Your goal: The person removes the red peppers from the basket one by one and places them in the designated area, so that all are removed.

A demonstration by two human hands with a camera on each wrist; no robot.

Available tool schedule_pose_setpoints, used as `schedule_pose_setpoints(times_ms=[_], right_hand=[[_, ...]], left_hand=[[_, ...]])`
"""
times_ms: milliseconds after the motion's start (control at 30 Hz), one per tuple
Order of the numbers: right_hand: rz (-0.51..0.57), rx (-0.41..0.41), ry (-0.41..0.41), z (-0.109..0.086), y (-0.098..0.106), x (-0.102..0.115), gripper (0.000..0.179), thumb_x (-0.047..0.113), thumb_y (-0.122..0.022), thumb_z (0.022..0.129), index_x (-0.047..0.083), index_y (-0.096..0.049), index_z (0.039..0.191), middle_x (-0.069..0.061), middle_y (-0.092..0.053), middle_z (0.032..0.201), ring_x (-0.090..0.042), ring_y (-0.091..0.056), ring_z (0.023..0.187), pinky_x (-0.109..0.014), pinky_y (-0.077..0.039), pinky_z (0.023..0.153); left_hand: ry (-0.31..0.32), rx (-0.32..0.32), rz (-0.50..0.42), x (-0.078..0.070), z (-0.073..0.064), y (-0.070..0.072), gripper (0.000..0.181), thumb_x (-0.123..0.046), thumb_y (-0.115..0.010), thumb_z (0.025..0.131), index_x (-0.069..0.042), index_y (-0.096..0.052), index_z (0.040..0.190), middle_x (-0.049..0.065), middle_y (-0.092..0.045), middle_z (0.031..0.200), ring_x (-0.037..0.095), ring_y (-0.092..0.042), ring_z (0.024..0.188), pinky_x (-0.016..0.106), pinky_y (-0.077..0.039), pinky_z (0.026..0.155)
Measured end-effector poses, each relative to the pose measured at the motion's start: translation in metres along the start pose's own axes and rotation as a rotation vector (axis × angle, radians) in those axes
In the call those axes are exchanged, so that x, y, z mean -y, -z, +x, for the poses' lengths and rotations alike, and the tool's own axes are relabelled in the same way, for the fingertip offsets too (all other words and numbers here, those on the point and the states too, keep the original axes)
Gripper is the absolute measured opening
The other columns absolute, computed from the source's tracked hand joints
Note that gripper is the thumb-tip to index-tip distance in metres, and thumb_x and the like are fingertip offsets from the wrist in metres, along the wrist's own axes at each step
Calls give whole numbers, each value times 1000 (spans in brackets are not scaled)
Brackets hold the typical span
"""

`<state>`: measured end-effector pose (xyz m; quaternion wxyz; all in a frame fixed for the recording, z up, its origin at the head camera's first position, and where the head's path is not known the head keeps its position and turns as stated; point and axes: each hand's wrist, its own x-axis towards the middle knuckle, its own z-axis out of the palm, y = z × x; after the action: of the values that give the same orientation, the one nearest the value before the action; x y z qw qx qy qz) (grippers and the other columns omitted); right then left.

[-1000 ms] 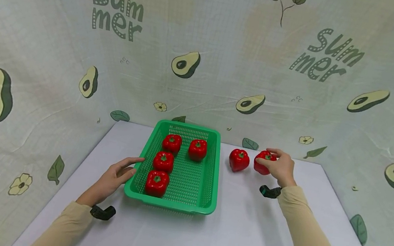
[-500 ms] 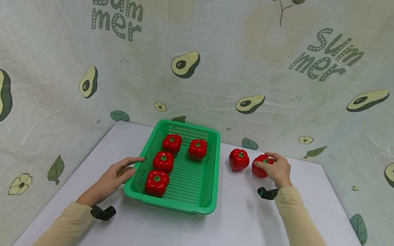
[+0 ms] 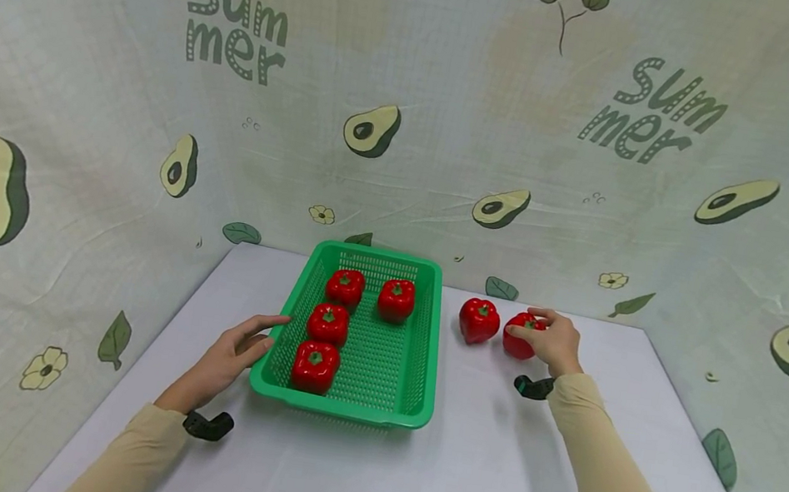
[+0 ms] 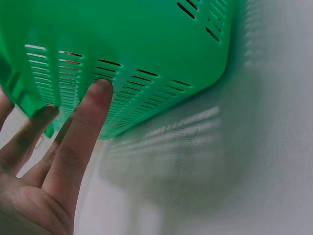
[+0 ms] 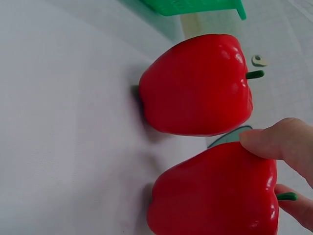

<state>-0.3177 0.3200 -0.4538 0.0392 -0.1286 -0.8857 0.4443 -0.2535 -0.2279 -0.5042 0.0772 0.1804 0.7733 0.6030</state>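
My right hand (image 3: 556, 344) grips the upper part of a red bell pepper (image 3: 519, 343) at the right of the table. In the right wrist view, thumb and fingers sit on either side of this bell pepper (image 5: 215, 196) near its green stem. Just left of it stands a second red bell pepper (image 5: 195, 88), untouched. My left hand (image 3: 223, 361) is at the left side of a green basket (image 3: 376, 374). Its nearly straight fingers (image 4: 80, 132) touch the basket's slotted outer wall (image 4: 127, 39).
Several red bell peppers (image 3: 315, 367) are inside the basket, mostly along its left side, with another (image 3: 396, 301) at the back. The white table (image 3: 453, 473) meets a hanging cloth (image 3: 439, 143) printed with avocados at its back and sides.
My right hand has shifted slightly left and toward me with the bell pepper, which now sits closer to the second bell pepper. My left hand and the basket have stayed put.
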Motion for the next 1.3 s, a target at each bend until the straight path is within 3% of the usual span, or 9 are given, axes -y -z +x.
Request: schedule_pose_setpoints(times_ms=[333,700,1300], right_hand=[[-12,1,-11,-1,-2,-2,73,32,-80,86,5,-48,146,-29,-38,142,-48,-34,130,-56,-49,94],[-66,-2,14,0,-1,-4,77,37,-81,84,4,-49,145,-28,-43,141,-46,-35,129,-55,-48,96],[-104,-29,35,-6,0,4,76,39,-79,84,3,-50,144,-28,-46,138,-46,-37,127,-55,-49,92]], left_hand=[[8,-12,27,0,0,-1,44,-35,-53,104,-29,-46,147,8,-47,148,28,-55,126,37,-52,95],[-10,-9,15,-1,-1,-1,45,-33,-52,105,-24,-45,148,9,-50,145,27,-56,125,29,-52,91],[0,-9,11,-3,-1,-2,44,-32,-52,105,-25,-45,148,10,-53,141,27,-57,124,29,-51,92]])
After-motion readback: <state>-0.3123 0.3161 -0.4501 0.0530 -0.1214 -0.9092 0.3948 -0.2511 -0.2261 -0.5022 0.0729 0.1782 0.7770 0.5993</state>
